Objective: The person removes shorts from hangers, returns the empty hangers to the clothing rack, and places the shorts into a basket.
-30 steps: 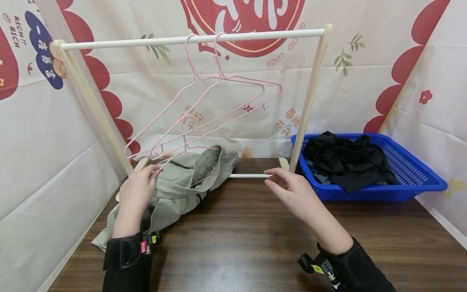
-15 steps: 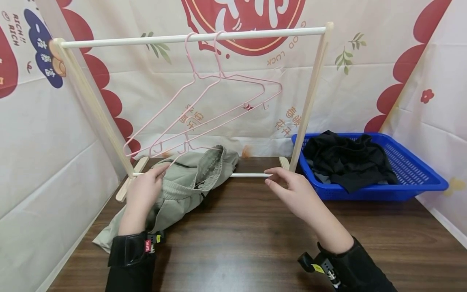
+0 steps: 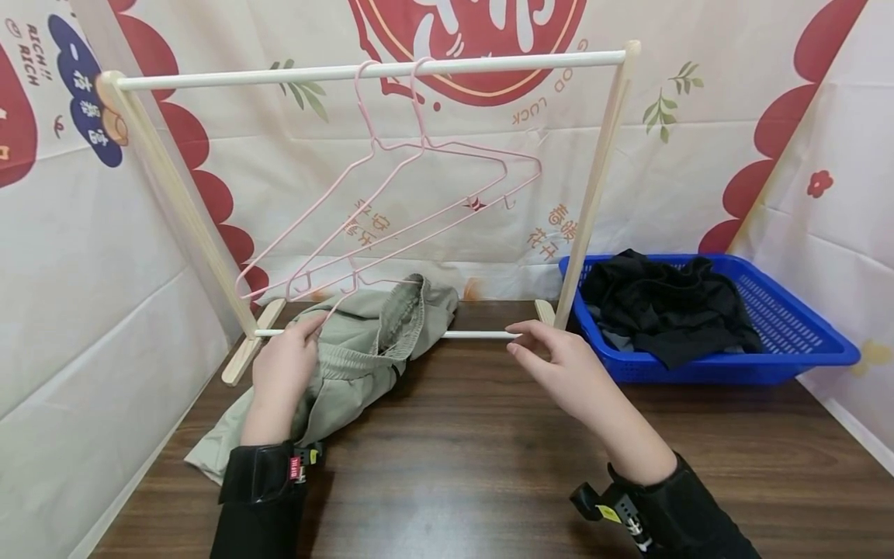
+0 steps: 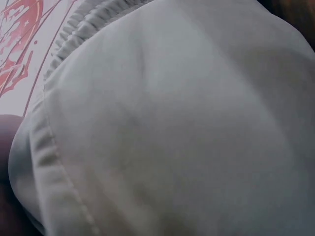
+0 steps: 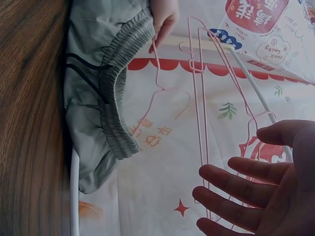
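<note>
My left hand pinches one end of a pink clothes hanger at the waistband of grey-green pants. The hanger's other arm reaches toward the far side of the elastic waist opening; its hook points up. In the right wrist view, the pants show dark drawstrings, and the left fingers touch the top of the waistband. Pale cloth fills most of the left wrist view. My right hand hovers at the right, its fingers spread apart, holding nothing.
Two pink hangers hang from the top bar of a clothes rack with wooden legs. A blue basket behind on the right holds black clothing. Everything stands on a brown wooden table, with printed cloth walls around.
My left hand has moved right, carrying the hanger end along the waistband, and the near end of the pants shifted slightly right. The right hand has stayed in place.
</note>
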The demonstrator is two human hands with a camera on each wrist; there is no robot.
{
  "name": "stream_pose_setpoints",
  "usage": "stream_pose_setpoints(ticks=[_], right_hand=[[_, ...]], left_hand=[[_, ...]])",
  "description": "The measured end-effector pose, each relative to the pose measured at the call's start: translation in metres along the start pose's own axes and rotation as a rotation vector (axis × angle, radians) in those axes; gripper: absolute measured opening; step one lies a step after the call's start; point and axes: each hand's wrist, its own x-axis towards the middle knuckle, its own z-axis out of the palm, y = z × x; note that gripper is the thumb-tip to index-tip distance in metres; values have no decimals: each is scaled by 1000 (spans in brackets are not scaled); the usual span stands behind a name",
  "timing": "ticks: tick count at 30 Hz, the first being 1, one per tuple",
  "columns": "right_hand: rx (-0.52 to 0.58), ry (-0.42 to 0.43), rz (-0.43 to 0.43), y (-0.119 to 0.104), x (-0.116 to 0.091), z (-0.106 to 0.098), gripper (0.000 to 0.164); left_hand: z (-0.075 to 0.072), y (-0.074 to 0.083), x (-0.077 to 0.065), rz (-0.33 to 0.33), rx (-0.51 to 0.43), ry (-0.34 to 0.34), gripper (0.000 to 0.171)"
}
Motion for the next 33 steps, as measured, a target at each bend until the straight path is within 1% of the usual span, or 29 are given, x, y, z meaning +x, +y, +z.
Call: stream_pose_setpoints(ticks=[5,11,15,18,21,24,27,33], right_hand=[[-2,4,0,0,0,-1,29],[-2,-4,4,2,2,0,30],[-2,-11,-4,3,3,0,30],[-1,-18,-5,4,3,0,30],[-5,-30,9,4,3,0,31],[-15,-39,18,5,4,0,30],[-22,-42,22,6,4,-1,30],[-24,-48,50,10,5,-2,31]], left_hand=[[3,-2,1,-55,11,-23,38],[7,-6,2,-90,21,-59,40],[11,-8,3,-101,51,-61,39],[13,-9,3,-95,75,-53,38],[12,-6,2,-79,69,-71,38],[11,1,1,-57,48,-97,39],[10,9,0,-32,29,-104,38],[12,23,-3,25,-29,-83,36]])
